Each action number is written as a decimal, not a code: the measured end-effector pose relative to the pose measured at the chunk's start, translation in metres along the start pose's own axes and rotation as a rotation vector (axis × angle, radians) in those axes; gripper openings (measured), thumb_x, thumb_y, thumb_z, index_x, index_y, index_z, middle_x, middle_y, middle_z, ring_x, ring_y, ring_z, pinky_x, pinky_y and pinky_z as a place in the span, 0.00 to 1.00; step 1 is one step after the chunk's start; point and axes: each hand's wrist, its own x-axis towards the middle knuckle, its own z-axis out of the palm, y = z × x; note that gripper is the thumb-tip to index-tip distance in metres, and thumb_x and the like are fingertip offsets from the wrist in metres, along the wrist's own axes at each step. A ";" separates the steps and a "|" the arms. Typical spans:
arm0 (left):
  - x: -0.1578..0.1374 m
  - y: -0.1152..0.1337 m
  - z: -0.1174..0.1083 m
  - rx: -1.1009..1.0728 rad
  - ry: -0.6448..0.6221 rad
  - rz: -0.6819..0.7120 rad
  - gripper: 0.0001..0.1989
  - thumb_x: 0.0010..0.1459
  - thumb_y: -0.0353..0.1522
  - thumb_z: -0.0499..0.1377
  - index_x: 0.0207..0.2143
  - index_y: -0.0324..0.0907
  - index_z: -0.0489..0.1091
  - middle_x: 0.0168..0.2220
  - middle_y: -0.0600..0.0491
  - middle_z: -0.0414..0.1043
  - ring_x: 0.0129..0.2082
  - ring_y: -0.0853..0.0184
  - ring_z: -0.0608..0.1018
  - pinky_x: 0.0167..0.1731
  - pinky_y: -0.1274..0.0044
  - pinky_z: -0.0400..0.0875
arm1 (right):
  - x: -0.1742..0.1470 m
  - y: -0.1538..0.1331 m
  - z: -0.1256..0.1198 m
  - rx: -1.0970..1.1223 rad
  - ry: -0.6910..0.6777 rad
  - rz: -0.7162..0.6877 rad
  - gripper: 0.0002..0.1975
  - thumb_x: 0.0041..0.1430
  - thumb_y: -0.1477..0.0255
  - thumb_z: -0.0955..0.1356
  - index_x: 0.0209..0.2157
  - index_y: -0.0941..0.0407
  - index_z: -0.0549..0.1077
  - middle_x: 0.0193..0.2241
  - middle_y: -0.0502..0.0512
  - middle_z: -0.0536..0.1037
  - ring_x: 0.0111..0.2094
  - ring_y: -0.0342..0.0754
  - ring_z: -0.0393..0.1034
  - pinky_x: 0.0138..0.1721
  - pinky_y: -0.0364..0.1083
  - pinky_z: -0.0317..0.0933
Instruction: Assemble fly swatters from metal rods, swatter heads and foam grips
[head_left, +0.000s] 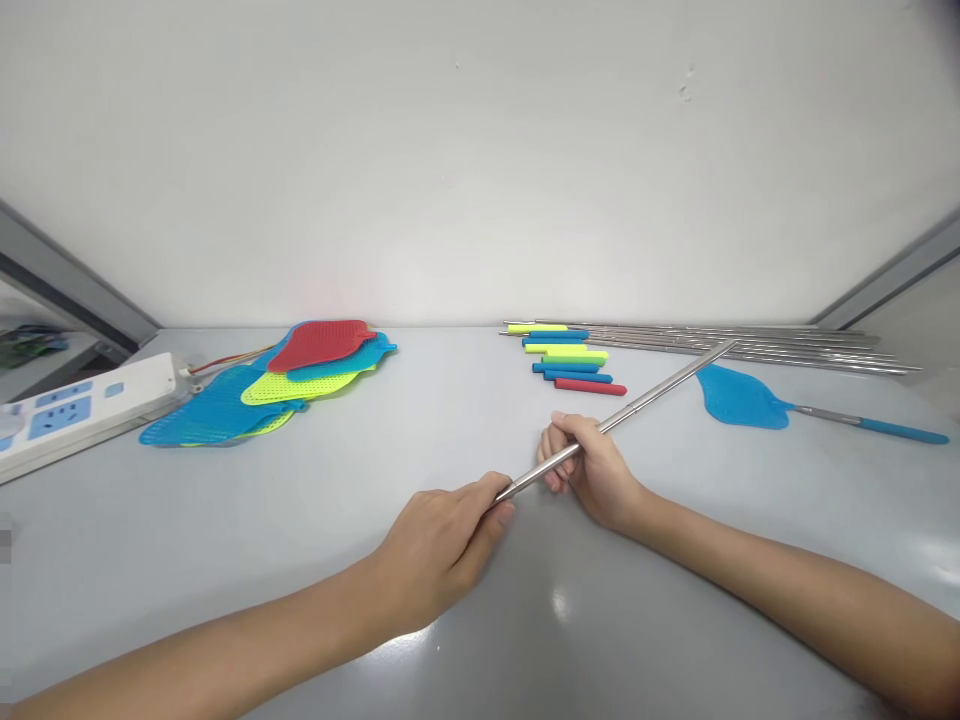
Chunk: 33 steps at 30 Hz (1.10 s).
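Observation:
A silver telescopic rod (660, 388) slants across the middle, its far end up to the right above the table. My left hand (454, 535) is closed around the rod's near end, which its fingers hide. Farther along, my right hand (589, 462) is closed on the same rod, thumb on top and fingers curled beneath. Behind my right hand lie several coloured handle sleeves (577, 368) in yellow, green, blue and red. To the right rests a blue fly swatter (746, 398) with a metal shaft and a blue handle (900, 431).
Several metal rods (780, 345) lie along the wall at the back right. On the left is an overlapping pile of red, blue and yellow swatter heads (319, 345). A white power strip (90, 405) with wires sits at the far left of the grey table (247, 530).

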 end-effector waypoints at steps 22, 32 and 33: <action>0.001 -0.007 0.009 0.084 0.074 -0.052 0.13 0.60 0.36 0.35 0.26 0.43 0.50 0.15 0.61 0.52 0.14 0.71 0.59 0.17 0.79 0.49 | 0.003 0.001 -0.002 0.137 0.134 -0.073 0.22 0.52 0.69 0.58 0.07 0.57 0.51 0.07 0.46 0.50 0.11 0.39 0.53 0.15 0.41 0.46; -0.001 -0.015 0.015 0.113 0.086 0.010 0.13 0.60 0.35 0.35 0.24 0.43 0.47 0.15 0.60 0.49 0.14 0.71 0.57 0.17 0.79 0.47 | -0.002 -0.002 -0.003 0.034 -0.082 0.034 0.23 0.53 0.68 0.57 0.06 0.56 0.53 0.06 0.48 0.52 0.11 0.42 0.56 0.16 0.43 0.48; -0.001 -0.015 0.015 0.110 0.083 0.010 0.13 0.60 0.34 0.35 0.23 0.43 0.47 0.15 0.60 0.49 0.14 0.72 0.57 0.17 0.79 0.47 | -0.003 -0.002 -0.003 0.031 -0.096 0.035 0.23 0.53 0.68 0.57 0.06 0.56 0.53 0.06 0.48 0.53 0.11 0.42 0.56 0.16 0.43 0.49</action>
